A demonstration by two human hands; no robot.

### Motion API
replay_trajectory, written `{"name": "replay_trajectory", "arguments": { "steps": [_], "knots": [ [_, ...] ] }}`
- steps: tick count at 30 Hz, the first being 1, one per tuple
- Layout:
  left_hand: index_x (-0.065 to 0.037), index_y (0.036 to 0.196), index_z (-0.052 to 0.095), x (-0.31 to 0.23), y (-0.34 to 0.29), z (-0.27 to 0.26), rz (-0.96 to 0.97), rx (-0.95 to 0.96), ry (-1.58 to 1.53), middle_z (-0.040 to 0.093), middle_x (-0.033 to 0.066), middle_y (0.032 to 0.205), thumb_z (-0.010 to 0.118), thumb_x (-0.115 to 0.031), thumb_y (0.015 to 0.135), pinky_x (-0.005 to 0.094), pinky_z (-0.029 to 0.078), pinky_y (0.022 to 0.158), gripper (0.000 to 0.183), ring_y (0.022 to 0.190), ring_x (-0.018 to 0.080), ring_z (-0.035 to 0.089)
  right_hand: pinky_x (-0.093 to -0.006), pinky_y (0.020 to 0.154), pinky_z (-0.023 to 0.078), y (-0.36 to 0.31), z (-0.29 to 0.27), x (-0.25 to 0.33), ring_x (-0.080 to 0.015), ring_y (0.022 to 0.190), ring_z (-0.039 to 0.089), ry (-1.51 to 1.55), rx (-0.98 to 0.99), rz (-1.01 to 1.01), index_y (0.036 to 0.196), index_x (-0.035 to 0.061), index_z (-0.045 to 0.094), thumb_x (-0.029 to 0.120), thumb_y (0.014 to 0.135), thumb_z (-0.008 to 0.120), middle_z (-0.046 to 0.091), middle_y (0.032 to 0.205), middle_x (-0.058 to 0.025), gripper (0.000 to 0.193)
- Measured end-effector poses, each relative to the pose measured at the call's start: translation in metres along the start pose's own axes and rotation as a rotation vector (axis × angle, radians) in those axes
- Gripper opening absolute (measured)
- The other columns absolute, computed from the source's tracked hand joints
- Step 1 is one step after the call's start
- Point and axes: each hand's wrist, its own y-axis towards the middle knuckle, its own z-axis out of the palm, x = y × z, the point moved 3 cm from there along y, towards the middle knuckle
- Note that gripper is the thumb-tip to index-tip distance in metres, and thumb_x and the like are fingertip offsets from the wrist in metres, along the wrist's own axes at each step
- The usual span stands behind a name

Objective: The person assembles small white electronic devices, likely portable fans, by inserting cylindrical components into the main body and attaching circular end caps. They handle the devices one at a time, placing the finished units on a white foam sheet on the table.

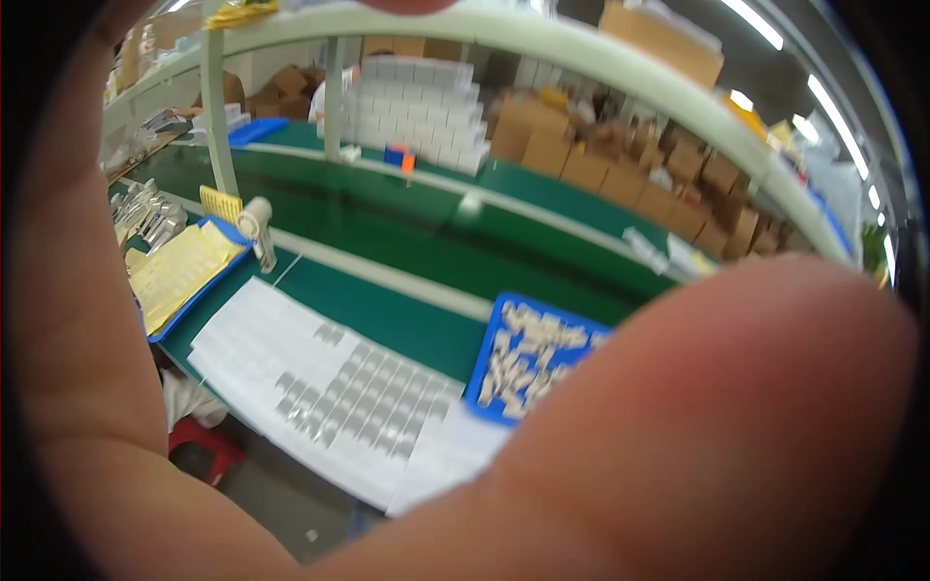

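A hand (111, 474), apparently my left, looms blurred and very near the lens. Its thumb (707, 416) crosses the lower right, and a finger (73, 252) curves up the left side; a fingertip (412, 3) shows at the top edge. They wrap around the view, and whatever they hold lies outside it. Beyond the hand, white sheets (257, 334) lie on a green worktable (426, 334), with rows of small grey rectangular pieces (373, 387) on them. Partly behind the thumb is a blue tray (472, 392) of small whitish parts (518, 363). My right hand is out of sight.
At left a blue tray (208, 290) carries yellow sheets (184, 271), beside a small grey fan-like device (257, 223). A pale frame (216, 116) spans the bench. Stacked white boxes (412, 111) and brown cartons (572, 174) stand behind. A red stool (208, 445) is below.
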Motion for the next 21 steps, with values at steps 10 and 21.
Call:
{"name": "replay_trajectory", "arguments": {
  "steps": [10,21],
  "knots": [
    [0.002,0.133,0.045,-0.027,-0.001,-0.054,0.054,-0.177,0.028,0.046,0.0212,0.135,0.082,-0.029,0.071,0.0440,0.036,0.103,0.079,0.119,0.0338,0.049,-0.0284,0.078,0.051,-0.054,-0.071,-0.081,-0.0148,0.090,0.065,-0.260,-0.645,0.188,0.105,0.0021,0.067,0.010,0.090,0.064,0.070,0.097,-0.0073,0.017],
    [0.002,0.131,0.046,-0.061,0.008,-0.180,0.075,-0.110,0.835,0.047,0.0208,0.134,0.082,-0.028,0.071,0.0438,0.036,0.104,0.077,0.118,0.0332,0.049,-0.0361,0.084,0.052,-0.017,-0.090,-0.134,-0.0278,0.098,0.066,-0.570,-0.504,0.303,0.112,0.0067,0.067,0.020,0.087,0.065,0.069,0.106,-0.0129,0.028]
  ]
}}
